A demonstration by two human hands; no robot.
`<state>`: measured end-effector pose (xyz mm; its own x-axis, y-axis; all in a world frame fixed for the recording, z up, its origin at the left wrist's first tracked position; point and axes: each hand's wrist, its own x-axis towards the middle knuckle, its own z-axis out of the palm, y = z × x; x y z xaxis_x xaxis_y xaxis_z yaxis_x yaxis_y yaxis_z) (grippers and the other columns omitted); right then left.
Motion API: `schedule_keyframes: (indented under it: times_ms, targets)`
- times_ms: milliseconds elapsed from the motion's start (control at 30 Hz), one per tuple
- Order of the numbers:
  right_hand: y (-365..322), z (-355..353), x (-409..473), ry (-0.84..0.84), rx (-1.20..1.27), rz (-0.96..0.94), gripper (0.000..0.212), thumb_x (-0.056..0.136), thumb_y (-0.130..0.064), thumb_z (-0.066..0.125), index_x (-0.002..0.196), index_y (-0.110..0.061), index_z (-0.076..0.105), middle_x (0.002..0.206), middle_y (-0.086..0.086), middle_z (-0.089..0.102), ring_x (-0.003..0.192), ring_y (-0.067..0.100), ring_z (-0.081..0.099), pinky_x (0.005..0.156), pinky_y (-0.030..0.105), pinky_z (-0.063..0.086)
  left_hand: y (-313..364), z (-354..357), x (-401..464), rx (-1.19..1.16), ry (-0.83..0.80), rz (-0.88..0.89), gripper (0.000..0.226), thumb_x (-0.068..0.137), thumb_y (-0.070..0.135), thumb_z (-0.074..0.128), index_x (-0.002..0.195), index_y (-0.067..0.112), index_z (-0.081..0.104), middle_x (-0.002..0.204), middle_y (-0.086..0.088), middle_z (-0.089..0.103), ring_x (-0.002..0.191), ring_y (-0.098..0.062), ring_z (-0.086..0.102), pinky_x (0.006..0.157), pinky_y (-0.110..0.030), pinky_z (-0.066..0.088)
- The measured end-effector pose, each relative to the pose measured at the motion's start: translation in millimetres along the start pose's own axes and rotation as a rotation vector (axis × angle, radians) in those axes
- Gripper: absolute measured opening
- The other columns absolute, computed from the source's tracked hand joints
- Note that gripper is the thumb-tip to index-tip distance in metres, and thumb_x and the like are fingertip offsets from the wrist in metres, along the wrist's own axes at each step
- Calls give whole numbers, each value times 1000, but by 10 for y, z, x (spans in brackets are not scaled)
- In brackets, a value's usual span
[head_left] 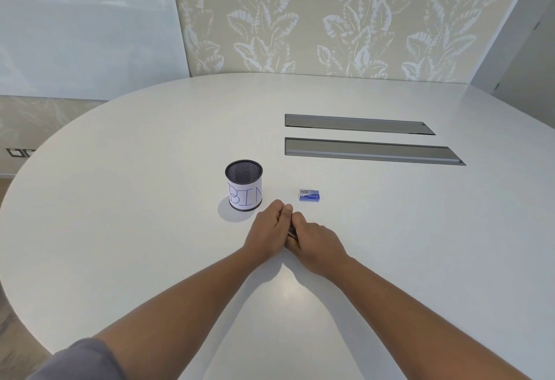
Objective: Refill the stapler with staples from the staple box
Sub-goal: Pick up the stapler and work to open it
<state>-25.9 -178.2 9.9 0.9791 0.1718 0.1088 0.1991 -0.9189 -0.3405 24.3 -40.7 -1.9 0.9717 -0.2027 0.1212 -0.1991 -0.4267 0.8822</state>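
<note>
1. Both hands meet on the table (pixel 120 229): the left hand (pixel 265 229) and right hand (pixel 315 244) curl around a small dark object, probably the stapler (pixel 292 233), mostly hidden.
2. Risk: working it blind between the palms, it could slip or pinch a finger.
3. Forearms converge in a V, wrists low.
4. The staple box (pixel 310 195) lies untouched at one o'clock; a mesh cup (pixel 244 189) marked BIN stands at eleven.
</note>
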Motion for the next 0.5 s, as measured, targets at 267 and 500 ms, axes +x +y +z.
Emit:
schedule_keyframes:
  times_ms: [267,500]
  targets:
    - [59,127,-15,51,-32,-42,35,104,-47,41,103,-12,47,80,9,68,69,36,61,55,37,32,-5,44,0,83,68,16,42,95,56,35,71,21,34,57,5,45,57,-18,41,59,-40,42]
    - [53,140,-21,53,-59,-44,35,105,-48,40,101,-13,45,82,9,69,70,38,61,56,38,32,-1,45,-38,95,75,27,38,97,51,35,69,24,32,55,4,43,56,-19,39,57,-37,36]
